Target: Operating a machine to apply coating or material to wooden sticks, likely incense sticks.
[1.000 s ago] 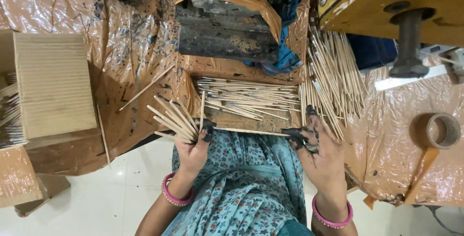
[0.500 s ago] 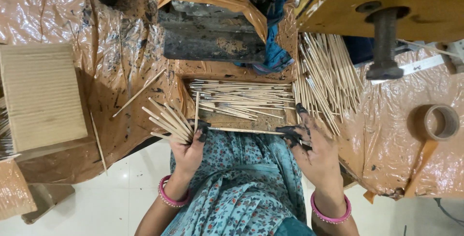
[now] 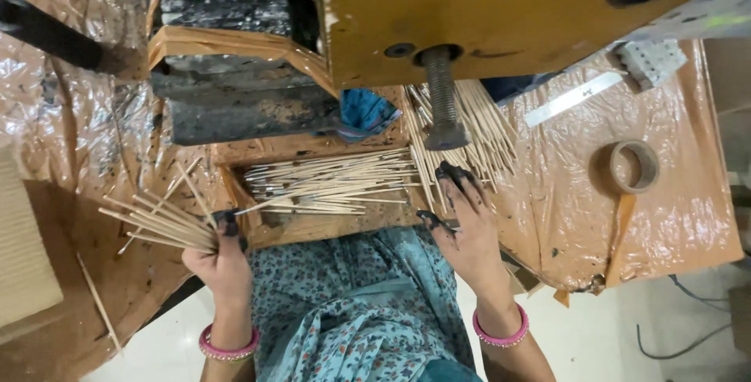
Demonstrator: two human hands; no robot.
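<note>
The left hand (image 3: 221, 255) is closed around a fanned bundle of thin wooden sticks (image 3: 156, 221), fingers curled tight at the bundle's near end; the sticks splay outward to that hand's outer side, above the brown plastic sheeting (image 3: 86, 116) that covers the counter. The right hand (image 3: 461, 214) lies palm down with fingers spread, its blackened fingertips (image 3: 450, 172) touching the lower ends of a second heap of sticks (image 3: 469, 131) that stands fanned just beyond it. Whether this hand pinches any single stick cannot be told. Between the two hands sits a shallow wooden tray (image 3: 313, 229) holding a loose layer of sticks (image 3: 328, 182) lying crosswise. Beyond the tray, a block caked in black paste (image 3: 235, 92) rests under an orange wrap. Above the right hand hangs a yellow machine body (image 3: 485, 14) with a threaded bolt (image 3: 443, 100) pointing down, its tip just beyond the fingertips. Well to the outer side of the right hand lie a roll of tape (image 3: 634, 167) and a metal ruler (image 3: 575, 98). Both wrists carry pink bangles (image 3: 501, 335).
</note>
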